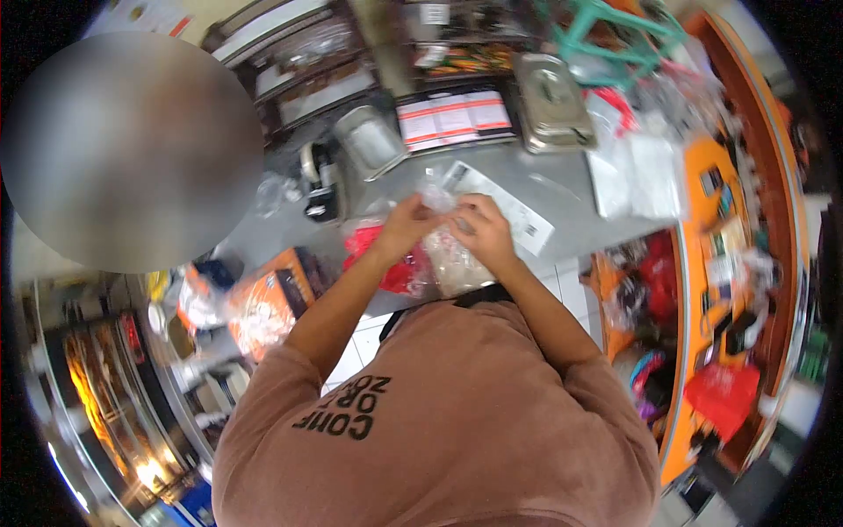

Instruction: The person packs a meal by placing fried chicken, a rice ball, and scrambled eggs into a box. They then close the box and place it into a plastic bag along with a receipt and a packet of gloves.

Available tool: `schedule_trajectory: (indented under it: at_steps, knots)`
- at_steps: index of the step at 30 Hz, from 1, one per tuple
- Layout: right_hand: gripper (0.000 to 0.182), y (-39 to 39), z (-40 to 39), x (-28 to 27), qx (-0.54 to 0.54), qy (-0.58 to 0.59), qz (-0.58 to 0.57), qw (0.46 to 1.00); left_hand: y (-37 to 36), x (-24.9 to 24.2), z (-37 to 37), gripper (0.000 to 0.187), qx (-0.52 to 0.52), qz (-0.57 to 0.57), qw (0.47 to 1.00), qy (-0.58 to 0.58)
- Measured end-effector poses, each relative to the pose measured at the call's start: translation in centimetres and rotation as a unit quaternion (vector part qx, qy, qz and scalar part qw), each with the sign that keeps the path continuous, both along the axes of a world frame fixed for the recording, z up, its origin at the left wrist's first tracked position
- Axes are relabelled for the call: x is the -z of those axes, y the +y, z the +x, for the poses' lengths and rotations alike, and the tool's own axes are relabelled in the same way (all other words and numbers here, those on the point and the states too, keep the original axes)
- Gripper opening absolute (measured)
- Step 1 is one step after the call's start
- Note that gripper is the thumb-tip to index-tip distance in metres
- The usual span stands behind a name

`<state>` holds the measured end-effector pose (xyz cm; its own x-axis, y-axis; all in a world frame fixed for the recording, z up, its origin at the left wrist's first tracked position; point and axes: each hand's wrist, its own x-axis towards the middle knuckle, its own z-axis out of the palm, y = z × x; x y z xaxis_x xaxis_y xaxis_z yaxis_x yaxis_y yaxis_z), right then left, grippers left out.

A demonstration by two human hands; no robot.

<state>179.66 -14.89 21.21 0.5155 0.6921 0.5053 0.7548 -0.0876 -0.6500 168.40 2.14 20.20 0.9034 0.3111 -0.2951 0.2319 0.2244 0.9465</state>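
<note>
Both hands (448,227) pinch clear bag (452,263); red packet (386,255) adj., paper slip (500,206) behind.

Shirt (457,413): dusty pink-brown w/ black lettering. Bag (452,263) under hands: clear, pale whitish contents. Packet (386,259): red. Box (268,303): orange w/ white pic. Paper slip (514,211): white, black print. Counter (571,211): grey. Lidded pan (549,101): silver metal. Stool (615,35): teal-green. Shelf edge (676,351): orange.

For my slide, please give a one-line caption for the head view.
Both hands, left hand and right hand, grip a clear plastic bag over a grey countertop.
</note>
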Motion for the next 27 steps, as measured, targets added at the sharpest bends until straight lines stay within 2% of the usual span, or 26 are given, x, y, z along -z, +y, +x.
schedule_trajectory:
  at_steps: [1, 2, 3, 4, 7, 10, 11, 14, 17, 19, 20, 21, 22, 23, 24, 25, 26, 27]
  knots:
    - [0.023, 0.0, 0.0, 0.4, -0.014, -0.005, -0.010, 1.000, 0.1, 1.7, 0.2, 0.040, 0.036, 0.052, 0.998, 0.030]
    - [0.027, 0.3, -0.2, 0.6, -0.024, 0.004, -0.043, 0.999, -0.4, 3.0, 0.4, 0.047, 0.031, 0.040, 0.996, -0.074]
    - [0.030, 0.2, 0.1, 1.3, -0.032, -0.021, -0.062, 0.997, -1.0, 3.5, 0.6, 0.057, -0.011, 0.017, 0.998, -0.064]
    - [0.031, 0.4, 0.0, 0.8, -0.034, -0.009, -0.091, 0.995, -2.0, 2.6, 1.2, 0.068, -0.071, -0.031, 0.987, -0.140]
    - [0.034, 1.0, 0.0, 0.3, -0.046, -0.088, -0.108, 0.989, -2.9, 1.8, 1.5, 0.076, -0.137, 0.185, 0.973, -0.020]
    - [0.030, 1.2, 0.4, 0.6, -0.052, -0.112, -0.126, 0.984, -3.2, 1.4, 1.8, 0.073, -0.166, 0.326, 0.930, 0.025]
    - [0.029, 1.4, 0.7, 0.8, -0.050, -0.122, -0.123, 0.984, -3.2, 1.3, 1.6, 0.067, -0.175, 0.335, 0.926, -0.005]
    - [0.023, 2.0, 0.9, 0.8, -0.053, -0.095, -0.134, 0.985, -2.6, 0.5, 1.4, 0.059, -0.125, 0.293, 0.948, 0.025]
    - [0.025, 2.3, 0.7, 0.1, -0.028, 0.078, -0.181, 0.980, -2.0, 0.1, 0.6, 0.047, -0.100, 0.268, 0.957, -0.042]
    - [0.042, 2.1, 0.9, 2.1, -0.012, 0.200, -0.071, 0.977, -2.2, -0.3, -0.4, 0.042, -0.100, 0.357, 0.927, -0.058]
    - [0.052, 1.6, 1.7, 2.9, -0.012, 0.253, -0.110, 0.961, -2.4, 0.4, -0.6, 0.039, -0.084, 0.355, 0.931, -0.009]
    - [0.048, 1.5, 1.5, 2.0, -0.026, 0.234, -0.158, 0.959, -2.2, 1.4, -0.9, 0.042, -0.070, 0.340, 0.936, -0.063]
    - [0.045, 1.4, 2.1, 5.3, -0.039, 0.111, -0.152, 0.981, -1.9, 1.4, -1.5, 0.046, -0.040, 0.329, 0.942, -0.052]
    - [0.039, 1.6, 2.1, 3.6, -0.099, 0.150, -0.116, 0.977, -1.5, 3.5, -1.5, 0.053, -0.057, 0.330, 0.924, -0.186]
    - [0.033, 2.7, 3.3, 8.0, -0.114, 0.076, -0.175, 0.975, -1.5, 0.6, -2.5, 0.057, 0.010, 0.221, 0.975, -0.028]
    - [0.027, 3.0, 2.7, 6.2, -0.084, 0.068, -0.121, 0.987, -2.0, 0.4, -2.8, 0.055, 0.020, 0.175, 0.983, -0.048]
    - [0.024, 2.7, 2.2, 3.8, -0.064, 0.038, -0.130, 0.989, -2.2, -2.3, -3.0, 0.059, 0.068, 0.266, 0.960, 0.047]
    - [0.024, 2.8, 2.1, 3.2, -0.047, 0.043, -0.104, 0.993, -2.2, -1.5, -3.2, 0.060, 0.053, 0.207, 0.976, 0.038]
